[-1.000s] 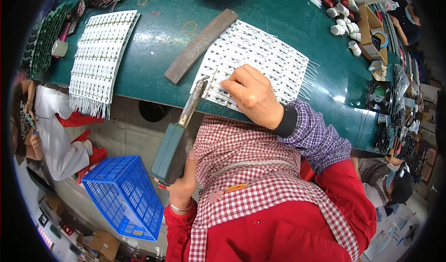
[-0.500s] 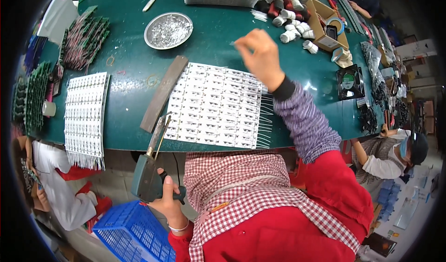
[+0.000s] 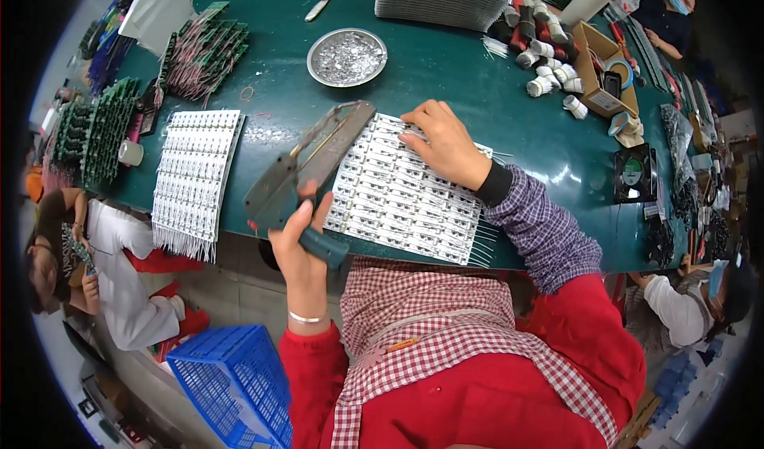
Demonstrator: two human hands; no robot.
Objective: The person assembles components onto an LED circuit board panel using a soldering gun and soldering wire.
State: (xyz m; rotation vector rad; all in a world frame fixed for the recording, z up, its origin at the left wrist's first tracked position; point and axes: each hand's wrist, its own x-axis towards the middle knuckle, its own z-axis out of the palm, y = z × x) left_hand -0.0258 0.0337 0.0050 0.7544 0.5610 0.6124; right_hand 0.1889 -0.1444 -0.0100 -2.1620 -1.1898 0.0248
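A dark green soldering gun is in my left hand, fingers wrapped round its handle. Its metal tip and thin solder tube point away from me, over a flat grey-brown bar. Beside the bar lies a white panel of small circuit boards, thin white wires sticking out at its right edge. My right hand rests on the panel's far part with fingers bent and thumb near the index finger. Whatever is pinched there is too small to make out.
A second white panel overhangs the table edge at left, near bundles of green boards. Beyond are a metal bowl of silvery scraps, a knife, wire bundles and a cardboard box. A black fan lies right. Co-workers sit both sides.
My left hand has raised the soldering gun from below the table edge to over the bar. My right hand has come down from the air onto the panel. The view has shifted.
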